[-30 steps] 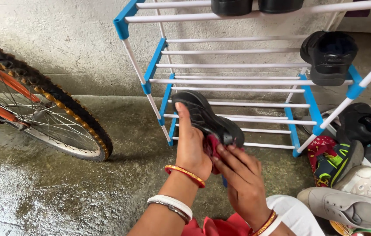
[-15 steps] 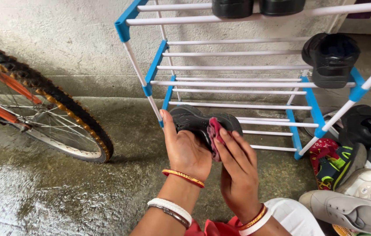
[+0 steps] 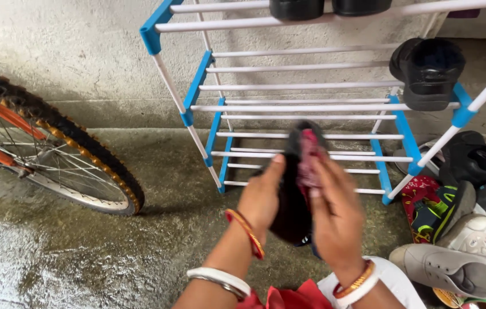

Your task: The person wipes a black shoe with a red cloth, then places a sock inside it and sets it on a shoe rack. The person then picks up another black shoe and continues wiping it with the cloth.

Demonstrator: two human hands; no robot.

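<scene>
My left hand (image 3: 263, 197) grips a black shoe (image 3: 290, 200), held upright with its toe pointing up, in front of the blue and white shoe rack (image 3: 306, 103). My right hand (image 3: 334, 212) presses a dark red cloth (image 3: 309, 160) against the shoe's upper side. Both hands are blurred by motion. Bangles sit on both wrists.
A bicycle wheel (image 3: 48, 154) stands at the left on the wet concrete floor. Black shoes (image 3: 429, 71) rest on the rack's right side and top shelf. A pile of shoes (image 3: 460, 229), with a white sneaker and a colourful one, lies at the right.
The shoe has been turned from lying sideways to standing toe-up. My right hand with the cloth has slid up along it.
</scene>
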